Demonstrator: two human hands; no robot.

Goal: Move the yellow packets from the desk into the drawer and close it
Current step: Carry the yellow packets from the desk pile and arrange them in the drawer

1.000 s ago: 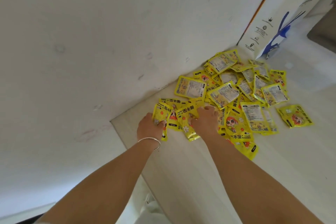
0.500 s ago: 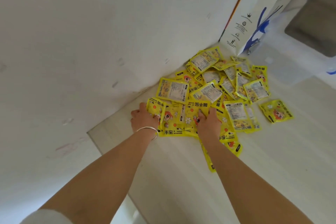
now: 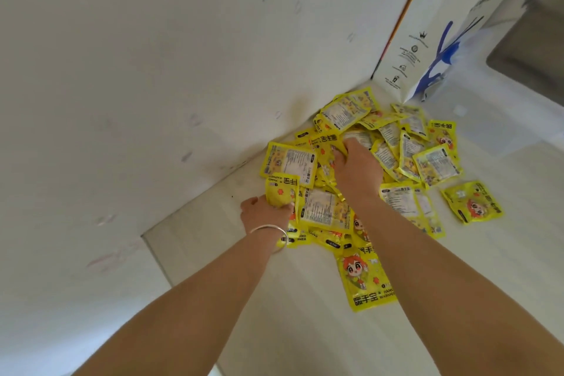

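Packets (image 3: 366, 174): whole heap on desk (image 3: 503, 268) against wall; none moved, drawer not in view. Gathering stage, transfer and closing all left. Right hand (image 3: 355, 168) digs into heap, fingers curled round packets. Left hand (image 3: 265, 212) grips one packet at heap's edge.

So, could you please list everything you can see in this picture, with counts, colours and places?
Flat yellow foil packets: a heap too overlapped to count, yellow with cartoon prints or white label panels, on the desk in the corner by the wall.
Lone yellow packet: one, apart from the heap on its right.
Pale wooden desk: one, light beige, under everything.
White paper bag with blue handles: one, standing at the back right by the wall.
White wall: scuffed, on the left.
Silver bangle: one, on the left wrist.
Left hand: grips a packet at the heap's left edge.
Right hand: fingers curled into the heap's middle.
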